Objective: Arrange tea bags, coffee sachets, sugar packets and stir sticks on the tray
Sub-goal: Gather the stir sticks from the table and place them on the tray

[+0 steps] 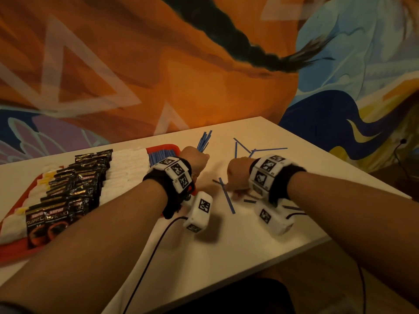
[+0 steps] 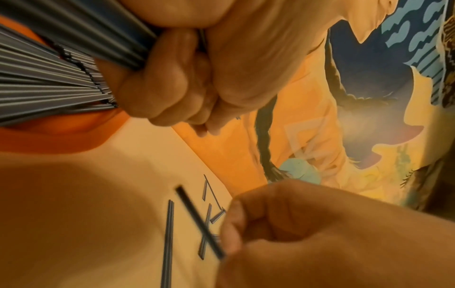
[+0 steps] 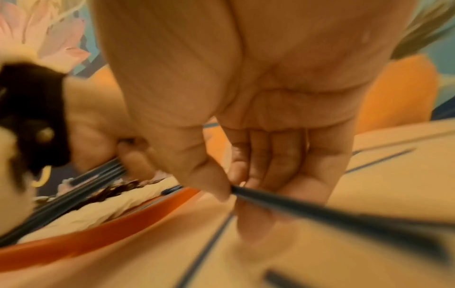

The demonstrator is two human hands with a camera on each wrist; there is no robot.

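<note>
A red tray [image 1: 13, 252] lies on the left of the white table [image 1: 226, 250]. It holds rows of black coffee sachets [image 1: 74, 189], white packets [image 1: 129, 168] and blue stir sticks [image 1: 162, 154]. My left hand [image 1: 197, 158] grips a bundle of blue stir sticks [image 1: 204, 140] by the tray's right end; the fist [image 2: 172, 81] is closed round the bundle [image 2: 86, 33]. My right hand [image 1: 238, 175] pinches one blue stir stick [image 3: 332, 216] between thumb and fingers just above the table. The pinched stick [image 2: 199, 222] also shows in the left wrist view.
Several loose blue stir sticks [image 1: 251, 150] lie scattered on the table beyond and under my right hand, one long one [image 1: 227, 196] between my hands. A painted wall [image 1: 158, 64] runs behind the table. The table's right edge [image 1: 362, 168] falls away close by.
</note>
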